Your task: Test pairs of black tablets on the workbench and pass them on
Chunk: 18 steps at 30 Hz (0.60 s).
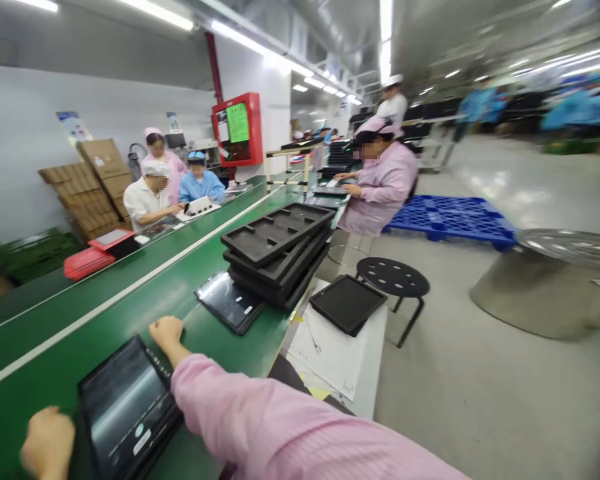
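Note:
A dark, glossy tablet-like screen panel (127, 407) lies on the green bench top in front of me, apparently on top of another dark layer. Beyond its upper right corner is my right hand (167, 333), curled into a fist with nothing visible in it. On the panel's left side my left hand (49, 440) is also curled closed, slightly blurred, and no object shows in it. Both hands look apart from the panel. Farther along the bench, more dark panels (229, 301) lie partly under a stack of black compartmented trays (280, 233).
White papers (330, 347) and a black tray (349, 303) lie on a side surface at right, near a black stool (393, 277). A co-worker in pink (380, 173) sits farther along the green bench (105, 300). A blue pallet (450, 217) is on the floor.

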Each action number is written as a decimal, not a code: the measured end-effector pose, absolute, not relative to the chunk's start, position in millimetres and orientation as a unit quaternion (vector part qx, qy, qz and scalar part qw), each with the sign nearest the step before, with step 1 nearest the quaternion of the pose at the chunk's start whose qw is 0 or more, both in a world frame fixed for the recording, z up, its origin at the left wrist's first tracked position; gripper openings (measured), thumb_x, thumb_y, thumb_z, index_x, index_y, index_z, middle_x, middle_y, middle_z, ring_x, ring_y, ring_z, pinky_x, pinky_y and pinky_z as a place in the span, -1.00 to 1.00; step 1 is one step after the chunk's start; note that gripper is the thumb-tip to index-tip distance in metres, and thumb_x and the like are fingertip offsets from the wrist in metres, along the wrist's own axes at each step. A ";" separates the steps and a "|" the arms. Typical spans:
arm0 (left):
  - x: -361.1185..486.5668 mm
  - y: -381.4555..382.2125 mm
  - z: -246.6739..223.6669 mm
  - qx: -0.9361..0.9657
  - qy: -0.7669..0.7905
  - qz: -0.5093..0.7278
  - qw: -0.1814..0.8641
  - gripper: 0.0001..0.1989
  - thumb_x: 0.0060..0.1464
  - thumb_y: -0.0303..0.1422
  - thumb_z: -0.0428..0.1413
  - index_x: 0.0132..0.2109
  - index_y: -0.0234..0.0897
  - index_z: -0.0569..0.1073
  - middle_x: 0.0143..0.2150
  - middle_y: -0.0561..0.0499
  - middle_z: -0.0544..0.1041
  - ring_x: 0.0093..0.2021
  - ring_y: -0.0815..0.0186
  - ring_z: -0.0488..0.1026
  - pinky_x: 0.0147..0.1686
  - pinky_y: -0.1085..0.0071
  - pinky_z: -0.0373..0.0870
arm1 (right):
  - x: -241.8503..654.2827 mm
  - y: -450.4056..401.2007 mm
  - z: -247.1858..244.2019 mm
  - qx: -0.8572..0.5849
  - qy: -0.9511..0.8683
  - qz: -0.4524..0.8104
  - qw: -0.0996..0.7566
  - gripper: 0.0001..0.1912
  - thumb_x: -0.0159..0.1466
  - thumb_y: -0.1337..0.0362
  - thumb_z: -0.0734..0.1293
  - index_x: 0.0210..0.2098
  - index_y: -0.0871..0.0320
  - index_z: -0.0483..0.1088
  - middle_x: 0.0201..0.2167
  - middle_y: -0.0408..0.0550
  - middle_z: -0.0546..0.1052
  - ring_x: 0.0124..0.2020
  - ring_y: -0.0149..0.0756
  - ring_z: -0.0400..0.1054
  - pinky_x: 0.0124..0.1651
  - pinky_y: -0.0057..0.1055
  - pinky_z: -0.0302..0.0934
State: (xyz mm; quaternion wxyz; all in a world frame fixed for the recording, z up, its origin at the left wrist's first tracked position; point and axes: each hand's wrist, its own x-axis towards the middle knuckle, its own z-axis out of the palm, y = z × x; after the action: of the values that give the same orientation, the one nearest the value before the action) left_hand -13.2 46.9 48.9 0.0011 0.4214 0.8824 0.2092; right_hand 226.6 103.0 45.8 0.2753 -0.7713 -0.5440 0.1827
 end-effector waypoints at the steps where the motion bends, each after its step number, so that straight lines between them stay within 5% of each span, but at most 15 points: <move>1: -9.4 44.8 49.7 0.403 0.898 0.175 0.016 -0.63 0.06 -0.19 -0.18 -0.19 0.27 0.50 -0.26 0.42 0.67 -0.27 0.20 0.66 -0.51 0.37 0.47 | 227.4 100.6 47.6 -0.772 -0.548 0.182 0.264 -0.60 0.30 0.16 0.20 -0.13 0.16 0.63 -0.22 0.14 0.67 -0.14 -0.07 0.57 -0.19 -0.33 0.36; 3: -1.5 41.1 53.2 0.478 0.867 0.134 0.028 -0.56 0.19 -0.24 -0.22 -0.10 -0.09 0.55 -0.21 -0.13 0.69 -0.25 -0.01 0.65 -0.50 0.28 0.43 | 228.0 98.0 49.7 -0.770 -0.563 0.177 0.243 -0.59 0.32 0.17 0.18 -0.10 0.16 0.62 -0.17 0.16 0.66 -0.09 -0.08 0.56 -0.14 -0.35 0.34; 4: 1.3 40.3 54.4 0.494 0.859 0.131 0.029 -0.56 0.22 -0.23 -0.22 -0.11 -0.15 0.55 -0.23 -0.21 0.68 -0.24 -0.04 0.64 -0.46 0.26 0.42 | 227.9 97.9 49.9 -0.768 -0.572 0.175 0.231 -0.58 0.34 0.18 0.17 -0.09 0.17 0.61 -0.15 0.18 0.65 -0.08 -0.08 0.55 -0.12 -0.35 0.34; 11: -4.0 43.6 38.5 0.518 0.843 0.138 0.042 -0.44 0.35 -0.16 -0.25 -0.24 -0.26 0.61 -0.16 -0.28 0.64 -0.11 -0.02 0.58 -0.23 0.28 0.40 | 224.9 105.7 43.5 -0.727 -0.644 0.157 0.177 -0.62 0.34 0.18 0.21 -0.13 0.20 0.63 -0.16 0.23 0.64 -0.06 -0.13 0.54 -0.07 -0.40 0.29; 18: -6.7 44.0 29.4 0.535 0.824 0.180 0.053 -0.45 0.39 -0.17 -0.27 -0.12 -0.29 0.58 -0.13 -0.28 0.62 -0.07 -0.02 0.55 -0.15 0.26 0.36 | 226.7 107.3 38.6 -0.718 -0.660 0.141 0.173 -0.49 0.46 0.11 0.04 -0.04 0.10 0.58 -0.09 0.15 0.63 -0.03 -0.19 0.51 -0.05 -0.41 0.26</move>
State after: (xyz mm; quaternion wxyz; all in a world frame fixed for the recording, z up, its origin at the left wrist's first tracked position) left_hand -6.7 44.0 29.4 0.0526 0.5353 0.8236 0.1800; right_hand 226.7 107.3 38.6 0.1732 -0.7178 -0.6595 0.1410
